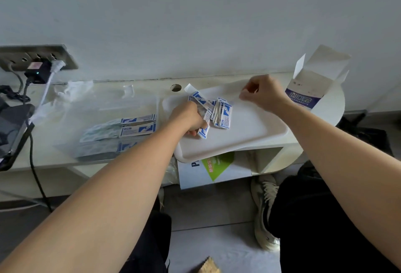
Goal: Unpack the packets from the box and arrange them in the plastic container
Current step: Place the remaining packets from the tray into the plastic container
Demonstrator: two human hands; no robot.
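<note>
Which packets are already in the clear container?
The flat packets left of the white tray, inside the clear container; the rest are on the tray, a loose pile and some gripped by the left hand.

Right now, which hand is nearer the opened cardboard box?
Right. The right hand hovers just left of the box; the left hand is farther off, gripping packets on the white tray.

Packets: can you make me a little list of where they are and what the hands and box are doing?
packets: loose pile on white tray
left hand: grips some packets
right hand: curled above tray, contents unclear
box: open, beyond tray's right end
plastic container: left of tray, some packets inside
</note>
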